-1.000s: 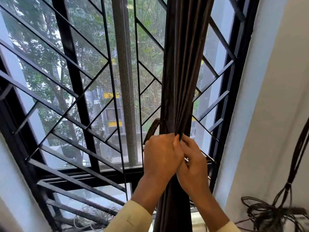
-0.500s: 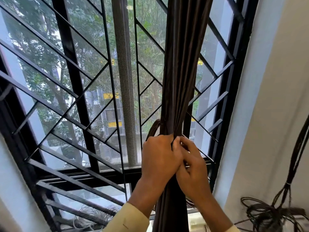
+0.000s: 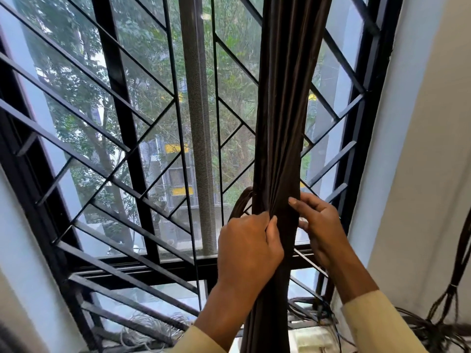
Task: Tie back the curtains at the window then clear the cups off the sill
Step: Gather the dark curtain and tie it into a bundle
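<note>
Tieback loop [image 3: 240,203] half-hidden behind curtain [image 3: 283,123]

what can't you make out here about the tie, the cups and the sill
Head view only:
- Tie-back: a dark loop shows left of the curtain; the rest is hidden behind the curtain and the left hand.
- Right hand: its palm side is turned away.
- Cups: none visible.
- Sill: mostly cut off by the bottom edge, covered by tangled cables.
</note>
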